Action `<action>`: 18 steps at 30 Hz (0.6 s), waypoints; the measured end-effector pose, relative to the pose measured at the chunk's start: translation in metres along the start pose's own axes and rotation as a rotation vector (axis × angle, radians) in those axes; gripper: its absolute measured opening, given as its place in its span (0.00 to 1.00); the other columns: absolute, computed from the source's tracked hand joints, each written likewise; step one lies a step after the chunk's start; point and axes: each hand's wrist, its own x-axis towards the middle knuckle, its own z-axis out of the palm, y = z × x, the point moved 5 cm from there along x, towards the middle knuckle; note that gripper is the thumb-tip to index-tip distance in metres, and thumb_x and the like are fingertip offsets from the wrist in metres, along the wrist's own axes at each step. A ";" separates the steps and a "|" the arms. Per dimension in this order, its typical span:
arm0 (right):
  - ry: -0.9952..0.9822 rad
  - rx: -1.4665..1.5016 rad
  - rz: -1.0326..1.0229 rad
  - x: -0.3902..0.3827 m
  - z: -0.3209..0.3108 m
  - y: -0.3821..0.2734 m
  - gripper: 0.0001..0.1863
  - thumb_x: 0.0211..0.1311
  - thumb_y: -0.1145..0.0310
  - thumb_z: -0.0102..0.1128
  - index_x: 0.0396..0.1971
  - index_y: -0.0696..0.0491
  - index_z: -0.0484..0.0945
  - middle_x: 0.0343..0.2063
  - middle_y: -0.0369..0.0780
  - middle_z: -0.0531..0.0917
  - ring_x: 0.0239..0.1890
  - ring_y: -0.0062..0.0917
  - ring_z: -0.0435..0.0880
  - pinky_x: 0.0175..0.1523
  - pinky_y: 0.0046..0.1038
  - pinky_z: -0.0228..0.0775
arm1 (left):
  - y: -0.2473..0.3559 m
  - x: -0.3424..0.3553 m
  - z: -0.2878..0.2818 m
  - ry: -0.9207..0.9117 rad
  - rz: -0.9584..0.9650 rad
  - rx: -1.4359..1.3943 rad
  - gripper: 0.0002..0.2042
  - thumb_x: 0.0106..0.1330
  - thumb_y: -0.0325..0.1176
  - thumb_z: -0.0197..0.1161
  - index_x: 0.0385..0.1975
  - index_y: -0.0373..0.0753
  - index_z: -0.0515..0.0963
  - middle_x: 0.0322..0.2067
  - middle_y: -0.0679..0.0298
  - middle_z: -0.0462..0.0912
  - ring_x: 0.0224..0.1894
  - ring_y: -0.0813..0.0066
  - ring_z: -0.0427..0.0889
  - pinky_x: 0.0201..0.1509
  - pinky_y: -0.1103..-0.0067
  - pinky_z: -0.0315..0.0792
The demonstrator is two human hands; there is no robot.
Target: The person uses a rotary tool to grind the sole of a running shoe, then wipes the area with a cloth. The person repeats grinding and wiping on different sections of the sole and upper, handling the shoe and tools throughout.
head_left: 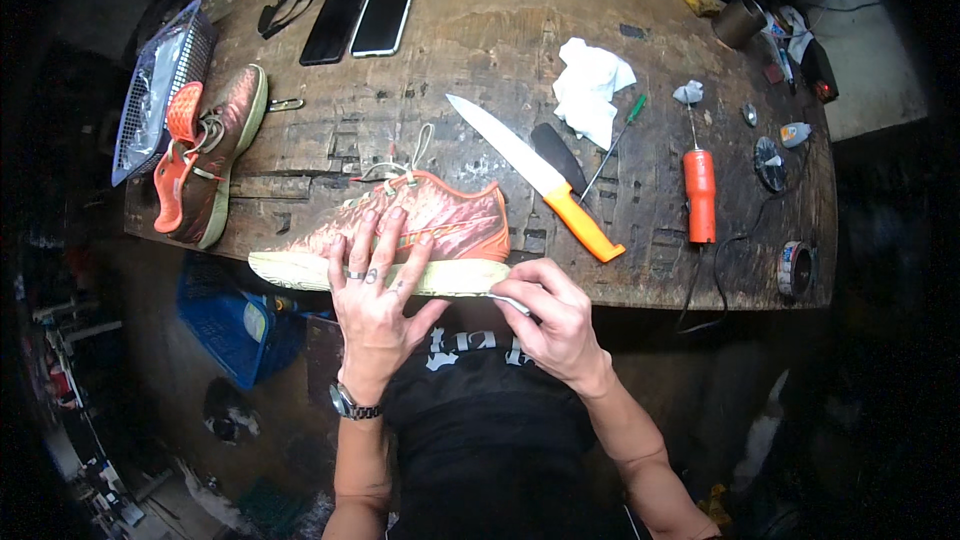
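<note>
From the head camera, the shoe (420,230) lies on its side at the table's (620,270) near edge. The left hand (375,285) presses flat and open on its upper; the right hand (550,315) pinches a thin metal tool (505,302) at the sole. The shoe looks light, with a soft upper and a stiffer sole that gives the firmest hold. The knife (540,175) lies near; open wood lies beyond.

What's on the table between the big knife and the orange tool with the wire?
In the head view, a green-handled screwdriver lies between the knife and the orange tool.
</note>
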 end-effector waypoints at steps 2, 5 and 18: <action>0.039 -0.076 0.004 -0.004 0.004 0.001 0.12 0.54 0.84 0.72 0.40 0.60 0.85 0.36 0.45 0.84 0.36 0.36 0.87 0.41 0.32 0.80 | -0.002 -0.003 0.005 0.008 -0.003 -0.016 0.34 0.60 0.55 0.71 0.67 0.49 0.79 0.74 0.54 0.69 0.77 0.48 0.63 0.80 0.51 0.47; 0.057 -0.132 0.016 -0.005 0.009 -0.003 0.13 0.53 0.84 0.72 0.39 0.60 0.85 0.35 0.45 0.83 0.36 0.37 0.86 0.40 0.33 0.80 | -0.003 -0.005 0.009 0.008 -0.027 -0.086 0.33 0.59 0.49 0.73 0.67 0.50 0.79 0.74 0.55 0.69 0.78 0.47 0.61 0.80 0.49 0.46; 0.112 -0.038 0.062 -0.002 0.019 -0.004 0.11 0.55 0.82 0.73 0.39 0.59 0.86 0.37 0.44 0.83 0.36 0.33 0.86 0.42 0.32 0.80 | -0.002 -0.002 0.009 0.014 -0.038 -0.133 0.31 0.58 0.46 0.75 0.65 0.49 0.81 0.74 0.55 0.69 0.77 0.46 0.62 0.80 0.49 0.46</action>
